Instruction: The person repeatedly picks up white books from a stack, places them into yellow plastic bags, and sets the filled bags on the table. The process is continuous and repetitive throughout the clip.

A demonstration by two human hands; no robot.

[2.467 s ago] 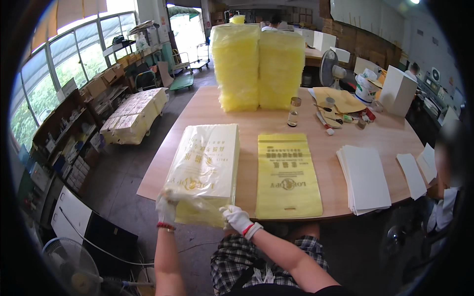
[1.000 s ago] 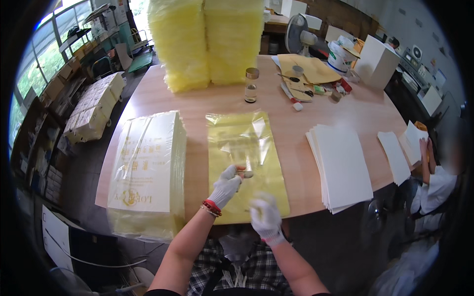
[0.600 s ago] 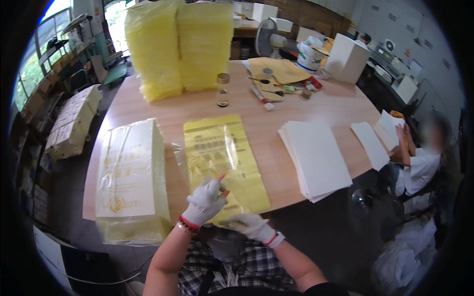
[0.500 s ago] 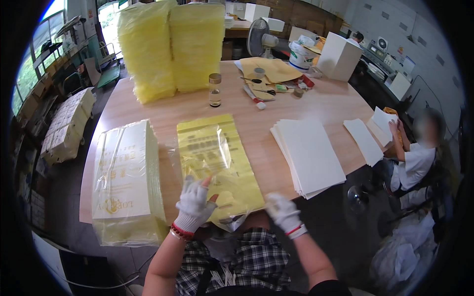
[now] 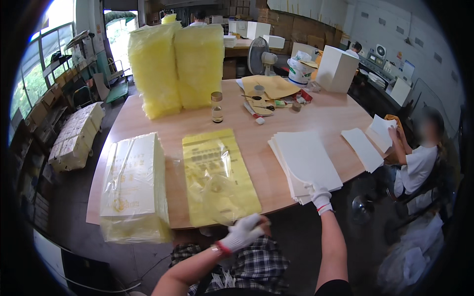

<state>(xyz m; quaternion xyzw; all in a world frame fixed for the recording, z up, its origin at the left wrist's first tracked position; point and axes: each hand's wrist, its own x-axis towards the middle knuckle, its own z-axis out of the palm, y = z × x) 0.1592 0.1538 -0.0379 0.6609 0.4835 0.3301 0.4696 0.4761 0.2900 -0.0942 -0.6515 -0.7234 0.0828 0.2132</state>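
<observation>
The yellow bag (image 5: 219, 172) is laid flat on the wooden table (image 5: 254, 123), between a stack of filled bags (image 5: 131, 185) and a stack of white sheets (image 5: 310, 160). Loose clear film is seen over its near part. In the filled bags, a pale sheet with gold print is shown through the clear film of the top one.

The near edge of the white sheets is touched by the right hand (image 5: 321, 196), and an edge there is curved upward; whether a sheet is pinched cannot be told. The left hand (image 5: 244, 233), gloved and a little blurred, is held just beside the near end of the bag, with its fingers moderately apart and nothing seen between them.

Farther back, pale liquid is contained in the lower part of a capped glass jar (image 5: 217, 109). Crumpled white plastic is seen in the mouth of a white bucket (image 5: 299, 75).
</observation>
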